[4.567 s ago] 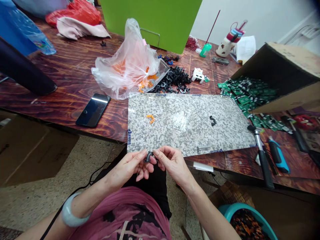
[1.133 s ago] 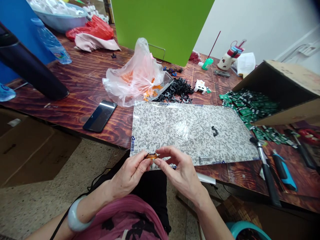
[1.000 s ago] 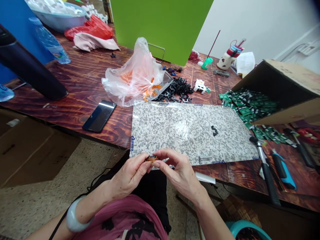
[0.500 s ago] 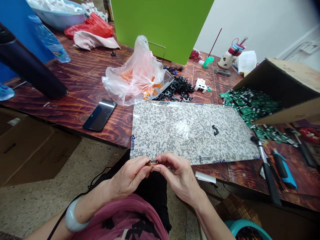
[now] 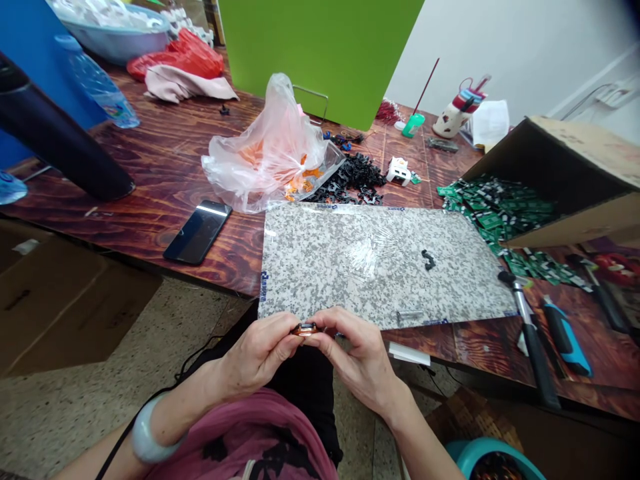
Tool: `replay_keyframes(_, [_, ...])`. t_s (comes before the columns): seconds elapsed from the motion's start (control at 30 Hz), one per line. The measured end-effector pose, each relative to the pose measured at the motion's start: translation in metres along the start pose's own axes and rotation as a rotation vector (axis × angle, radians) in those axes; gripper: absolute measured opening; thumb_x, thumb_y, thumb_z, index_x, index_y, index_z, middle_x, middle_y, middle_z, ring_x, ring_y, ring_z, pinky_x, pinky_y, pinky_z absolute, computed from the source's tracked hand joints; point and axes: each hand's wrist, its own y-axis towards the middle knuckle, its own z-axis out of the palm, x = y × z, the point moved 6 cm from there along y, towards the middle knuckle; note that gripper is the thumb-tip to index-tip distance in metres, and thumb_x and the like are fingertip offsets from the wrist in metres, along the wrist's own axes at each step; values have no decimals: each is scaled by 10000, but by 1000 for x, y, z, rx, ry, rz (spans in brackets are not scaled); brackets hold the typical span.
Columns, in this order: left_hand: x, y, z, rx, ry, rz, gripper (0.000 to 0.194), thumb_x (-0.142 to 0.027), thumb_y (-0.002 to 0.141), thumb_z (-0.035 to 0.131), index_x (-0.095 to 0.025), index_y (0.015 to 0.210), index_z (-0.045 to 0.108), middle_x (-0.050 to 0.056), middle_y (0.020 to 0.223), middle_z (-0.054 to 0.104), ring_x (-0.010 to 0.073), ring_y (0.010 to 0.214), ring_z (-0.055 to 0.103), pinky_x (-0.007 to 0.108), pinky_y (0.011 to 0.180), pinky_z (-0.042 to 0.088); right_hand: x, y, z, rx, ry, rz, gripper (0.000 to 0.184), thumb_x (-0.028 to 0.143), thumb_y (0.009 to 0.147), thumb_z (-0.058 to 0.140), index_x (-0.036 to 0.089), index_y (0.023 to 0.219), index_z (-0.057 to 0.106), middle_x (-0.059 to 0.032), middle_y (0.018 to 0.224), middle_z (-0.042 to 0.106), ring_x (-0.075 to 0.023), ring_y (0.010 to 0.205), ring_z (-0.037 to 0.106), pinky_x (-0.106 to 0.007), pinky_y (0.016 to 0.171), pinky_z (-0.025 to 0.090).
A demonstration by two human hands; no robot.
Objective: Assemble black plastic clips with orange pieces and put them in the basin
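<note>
Between my two hands is a small orange and black plastic part (image 5: 305, 330), held just off the near edge of the speckled stone-look board (image 5: 320, 267). My left hand (image 5: 260, 350) pinches its left end between thumb and forefinger. On the right end, my right hand (image 5: 355, 347) does the same, its other fingers curled. Fingertips hide both ends of the part. On the board lie a scatter of thin clear pieces (image 5: 367, 253), a small black curved part (image 5: 428, 259) and a short clear tube-like piece (image 5: 410, 315).
Behind the board are a pile of black parts (image 5: 357, 177) and a plastic bag (image 5: 270, 153) with orange pieces. Green circuit boards (image 5: 495, 207) spill from a cardboard box (image 5: 575, 153). A hammer (image 5: 533, 347) and a blue cutter (image 5: 567, 340) lie right; a phone (image 5: 199, 232) lies left.
The orange and black part shows more between my fingertips, and its upper face is more visible. Both hands keep their pinch. The whole view has shifted slightly.
</note>
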Motion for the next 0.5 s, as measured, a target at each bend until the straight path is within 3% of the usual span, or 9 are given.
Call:
replay_keyframes(0.13, [2, 3, 4, 47, 0, -19, 238, -240, 932, 359, -200, 758, 515, 15, 682, 536, 155, 639, 506, 235, 596, 391, -6, -3, -4, -9, 34, -13, 85, 184, 865, 579, 199, 938, 620, -31, 866, 654, -139, 797, 602, -245, 724, 465])
replay_keyframes(0.23, [6, 2, 6, 56, -18, -47, 161, -246, 921, 398, -181, 939, 544, 33, 811, 610, 161, 735, 568, 229, 656, 425, -10, -6, -7, -36, 43, -21, 109, 193, 866, 582, 203, 966, 624, -35, 884, 651, -140, 798, 599, -248, 709, 464])
replay_keyframes(0.33, [9, 1, 7, 48, -19, -53, 203, -229, 901, 451, -159, 1083, 507, 50, 904, 636, 166, 806, 594, 231, 702, 445, -13, -8, -8, -53, 47, -19, 115, 201, 865, 585, 202, 972, 625, -36, 889, 649, -136, 777, 593, -242, 675, 458])
replay_keyframes(0.5, [3, 3, 7, 58, 0, -11, 137, -181, 904, 433, -162, 990, 538, 38, 849, 622, 151, 765, 578, 221, 684, 438, -14, -9, -7, -47, 36, 16, 91, 213, 878, 565, 202, 955, 611, -31, 868, 644, -139, 778, 586, -243, 675, 454])
